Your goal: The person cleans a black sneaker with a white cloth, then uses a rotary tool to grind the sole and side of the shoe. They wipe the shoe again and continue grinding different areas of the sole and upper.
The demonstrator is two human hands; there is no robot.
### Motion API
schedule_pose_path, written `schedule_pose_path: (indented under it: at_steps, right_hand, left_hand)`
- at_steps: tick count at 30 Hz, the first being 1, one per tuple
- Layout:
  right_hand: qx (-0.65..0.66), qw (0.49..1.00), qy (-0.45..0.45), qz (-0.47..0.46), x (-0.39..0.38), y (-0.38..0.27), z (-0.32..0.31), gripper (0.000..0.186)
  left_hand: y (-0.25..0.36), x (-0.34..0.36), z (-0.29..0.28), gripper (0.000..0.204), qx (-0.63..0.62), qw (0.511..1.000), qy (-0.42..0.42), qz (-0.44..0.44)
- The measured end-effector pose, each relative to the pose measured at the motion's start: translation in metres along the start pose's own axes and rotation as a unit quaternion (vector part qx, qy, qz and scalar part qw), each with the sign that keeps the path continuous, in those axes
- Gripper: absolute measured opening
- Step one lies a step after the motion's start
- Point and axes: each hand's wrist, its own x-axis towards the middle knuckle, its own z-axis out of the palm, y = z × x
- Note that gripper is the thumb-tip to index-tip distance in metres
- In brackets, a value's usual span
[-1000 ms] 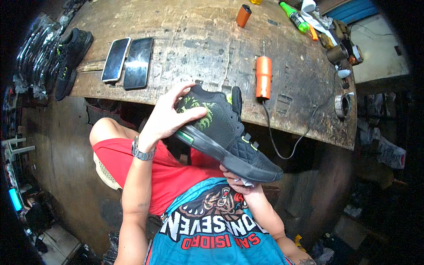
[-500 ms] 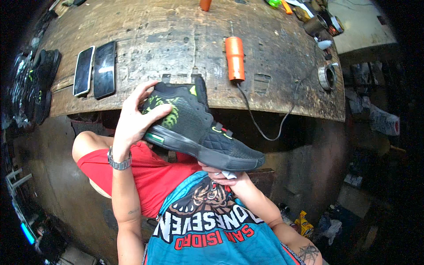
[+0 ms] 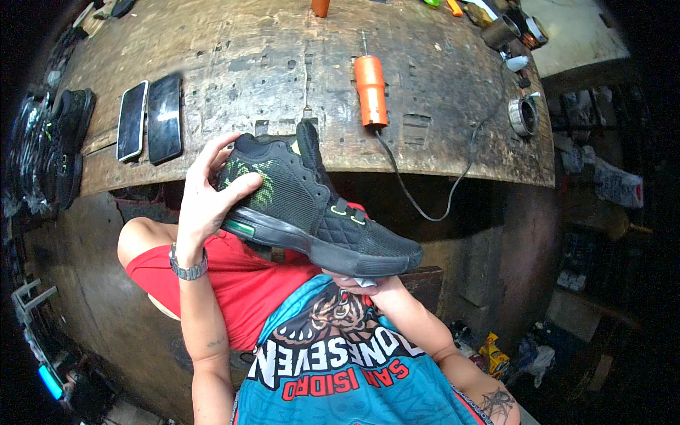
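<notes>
My left hand (image 3: 205,195) grips a black high-top sneaker (image 3: 287,209) with green patterning around its heel and collar, thumb on the side panel. The shoe is held sideways above my lap, toe to the right. Beneath the forefoot, my right hand (image 3: 368,288) holds a white cloth or paper (image 3: 365,282), its fingers largely hidden by the sole. Just beyond the shoe, on the worn wooden table (image 3: 262,64), lie an orange cylindrical tool (image 3: 371,92) with a thin shaft and trailing cord, and two phones (image 3: 132,120) (image 3: 164,120) side by side.
Another black sneaker (image 3: 74,142) stands at the table's left edge beside plastic-wrapped items (image 3: 28,156). A metal ring (image 3: 523,117), a metal tin (image 3: 499,32) and small objects line the right side. An orange container (image 3: 319,6) sits at the far edge. My red-clad lap lies below the table edge.
The view has shifted, so the table's contents appear further left. The sneaker appears further left and its toe slightly higher, still held in the same grip.
</notes>
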Motion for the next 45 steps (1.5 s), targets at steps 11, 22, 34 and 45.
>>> schedule_pose_path:
  at_steps: [11,22,34,45]
  right_hand:
    - [-0.466,0.791,0.281,-0.278,-0.003,0.003,0.031,0.04]
    - [-0.726,0.512,0.384,-0.252,-0.026,-0.046,0.042,0.022]
    - [-0.715,0.629,0.293,-0.087,0.026,-0.047,0.025,0.021]
    - [-0.687,0.668,0.286,-0.034,0.036,-0.03,-0.015,0.012]
  left_hand:
    - [0.002,0.002,-0.006,0.082,0.08,0.989,0.014,0.125]
    - [0.025,-0.022,-0.027,0.078,0.046,0.961,-0.182,0.203]
    - [0.067,-0.071,-0.048,0.066,0.166,0.886,0.245,0.355]
    - [-0.01,-0.032,0.079,0.049,0.275,0.862,0.321,0.279]
